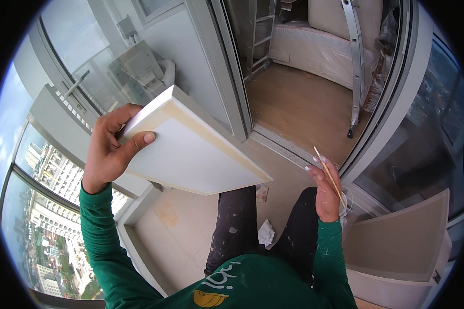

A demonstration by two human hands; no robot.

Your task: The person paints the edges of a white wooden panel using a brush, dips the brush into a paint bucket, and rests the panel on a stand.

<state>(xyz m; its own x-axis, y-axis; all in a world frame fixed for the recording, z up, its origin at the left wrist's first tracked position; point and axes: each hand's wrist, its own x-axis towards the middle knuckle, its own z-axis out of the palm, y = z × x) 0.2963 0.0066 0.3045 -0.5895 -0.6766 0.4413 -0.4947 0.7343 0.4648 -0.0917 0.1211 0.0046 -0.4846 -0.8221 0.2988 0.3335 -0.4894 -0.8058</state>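
I hold a white square panel (196, 149) tilted up in front of me, my left hand (111, 149) clamped on its left corner, thumb across the face. My right hand (327, 188) grips a thin wooden stick (329, 175). A crumpled rag (265, 233) lies on the tiled floor (178, 232) between my legs.

White panel (191, 154), green sleeves (100, 242), paint-speckled black trousers (237, 226).

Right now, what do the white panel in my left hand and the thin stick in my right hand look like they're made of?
Panel: probably painted wood or fibreboard. It has a flat, matte white face and a thick, cream, bevelled edge like a cabinet door; the core is not visible. The left hand grips its corner.

Stick: likely bare wood or bamboo. It is pale tan, slim and straight, with no shine, held in the right hand.
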